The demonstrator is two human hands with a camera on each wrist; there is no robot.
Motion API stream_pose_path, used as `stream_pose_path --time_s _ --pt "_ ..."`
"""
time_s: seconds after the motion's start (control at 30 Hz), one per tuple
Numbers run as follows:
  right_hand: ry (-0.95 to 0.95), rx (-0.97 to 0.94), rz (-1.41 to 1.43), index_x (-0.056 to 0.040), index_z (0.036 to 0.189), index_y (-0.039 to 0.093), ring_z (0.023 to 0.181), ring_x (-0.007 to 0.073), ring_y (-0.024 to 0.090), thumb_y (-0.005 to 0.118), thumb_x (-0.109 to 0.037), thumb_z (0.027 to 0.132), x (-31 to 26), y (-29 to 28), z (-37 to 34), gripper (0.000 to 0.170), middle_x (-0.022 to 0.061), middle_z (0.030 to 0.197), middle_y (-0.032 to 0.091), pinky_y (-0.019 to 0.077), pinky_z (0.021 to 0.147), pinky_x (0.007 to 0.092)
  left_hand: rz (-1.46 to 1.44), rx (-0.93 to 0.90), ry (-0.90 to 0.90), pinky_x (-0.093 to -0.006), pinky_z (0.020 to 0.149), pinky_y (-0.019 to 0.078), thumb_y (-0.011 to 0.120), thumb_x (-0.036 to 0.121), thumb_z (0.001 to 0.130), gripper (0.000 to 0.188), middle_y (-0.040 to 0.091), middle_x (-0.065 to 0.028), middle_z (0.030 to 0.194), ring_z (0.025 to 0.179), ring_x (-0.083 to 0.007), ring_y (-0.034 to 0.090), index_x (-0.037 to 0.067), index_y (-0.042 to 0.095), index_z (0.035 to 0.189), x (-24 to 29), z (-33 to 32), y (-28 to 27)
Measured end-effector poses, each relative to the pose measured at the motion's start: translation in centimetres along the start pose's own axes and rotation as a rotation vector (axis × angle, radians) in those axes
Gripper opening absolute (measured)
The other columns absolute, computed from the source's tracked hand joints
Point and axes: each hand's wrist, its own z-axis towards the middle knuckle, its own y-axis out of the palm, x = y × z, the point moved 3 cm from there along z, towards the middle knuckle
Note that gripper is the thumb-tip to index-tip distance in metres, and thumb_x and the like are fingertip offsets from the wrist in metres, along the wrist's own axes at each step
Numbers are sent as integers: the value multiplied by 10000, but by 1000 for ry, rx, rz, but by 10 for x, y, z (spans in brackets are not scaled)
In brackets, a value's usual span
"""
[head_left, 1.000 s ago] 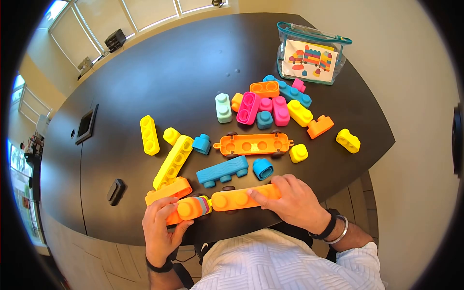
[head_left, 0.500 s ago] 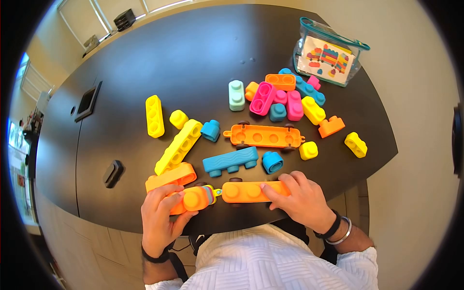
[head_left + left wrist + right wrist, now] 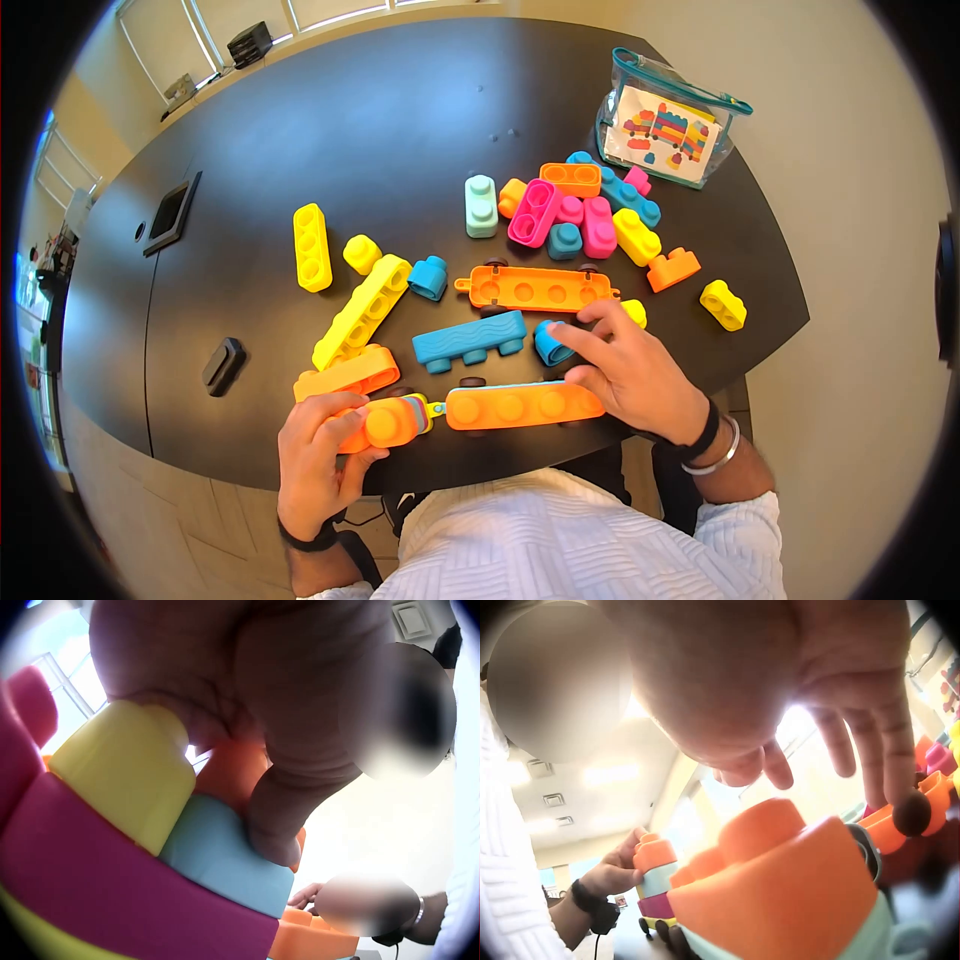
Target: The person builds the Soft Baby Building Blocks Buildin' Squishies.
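Observation:
My left hand (image 3: 322,450) holds a stacked block train car, its orange top block (image 3: 388,425) between thumb and fingers. In the left wrist view, a light blue block (image 3: 229,851) and a yellow block (image 3: 124,776) sit on a magenta block (image 3: 135,881). A small yellow link (image 3: 437,409) joins it to a second wheeled car topped by a long orange brick (image 3: 525,405). Over that brick's right end hovers my right hand (image 3: 645,375), fingers extended. Its fingertips overlap a small blue block (image 3: 551,347) and partly cover a yellow one (image 3: 634,312).
Just beyond lie a blue wavy brick (image 3: 470,340) and an upturned orange wheeled base (image 3: 540,288). A long yellow brick (image 3: 362,310) and an orange brick (image 3: 350,372) are on the left. Farther back, pink bricks (image 3: 599,228) cluster before a clear zip bag (image 3: 665,120).
My right hand has let go of the long orange brick's right end and moved up over the small blue block. The left hand keeps its hold on the stacked car.

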Motion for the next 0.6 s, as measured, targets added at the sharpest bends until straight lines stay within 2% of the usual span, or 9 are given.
stream_pose_path --time_s 0.07,0.17,0.2,0.27,0.4,0.47,0.5,0.57,0.6 --pt "32 -147 17 -134 1372 702 1127 418 693 739 -313 1101 5 5 9 328 206 1286 607 595 957 475 -13 -1 3 -475 873 593 962 286 865 482 779 -128 1209 1056 -377 758 81 696 1209 -2 -1 -3" --pt "24 -217 104 -112 1309 689 1108 429 695 786 -251 1066 22 13 15 296 188 1283 615 593 958 481 -18 -62 1 -481 919 592 961 222 884 520 755 -193 1241 1060 -410 743 88 633 1266 -2 -2 -5" --pt "26 -220 103 -112 1309 689 1108 429 695 786 -251 1066 27 13 18 296 188 1283 615 593 958 481 -17 -60 2 -484 918 590 960 218 883 520 755 -191 1239 1059 -410 742 89 634 1267 -3 -2 -5" --pt "68 -260 77 -81 1248 670 1079 374 693 875 -135 974 35 11 22 346 163 1289 617 602 937 416 -18 -55 2 -486 917 587 959 214 882 519 756 -189 1238 1059 -411 741 91 634 1267 -3 -3 -5" --pt "91 -237 62 -70 1267 644 1097 383 683 892 -67 912 31 6 24 433 167 1263 615 596 948 444 -28 -63 27 -493 908 578 962 209 866 524 758 -180 1233 1046 -407 738 96 639 1263 -5 -1 -8" --pt "22 68 24 -80 1355 629 1130 437 711 852 -51 876 14 -10 23 529 182 1303 602 620 930 493 -37 -69 18 -494 906 575 963 206 860 525 761 -176 1227 1041 -404 737 98 641 1260 -6 0 -9" --pt "-85 198 -16 -68 1363 641 1084 424 729 835 -24 850 6 -14 23 550 190 1313 596 638 906 489 -36 -56 30 -489 882 575 958 223 860 497 772 -148 1216 1034 -390 746 99 657 1235 -5 3 -10" --pt "-81 269 66 -68 1351 662 1036 403 743 832 -10 838 -19 -16 17 543 191 1291 608 652 875 470 -27 -45 14 -483 859 575 952 241 860 470 784 -120 1205 1027 -376 754 101 674 1211 -4 3 -12" --pt "-123 226 94 -72 1337 671 1035 396 747 855 -24 832 -34 -13 15 539 188 1264 629 656 865 463 -45 -47 19 -482 857 573 947 239 865 461 786 -113 1195 1015 -371 754 108 674 1213 -4 4 -11"
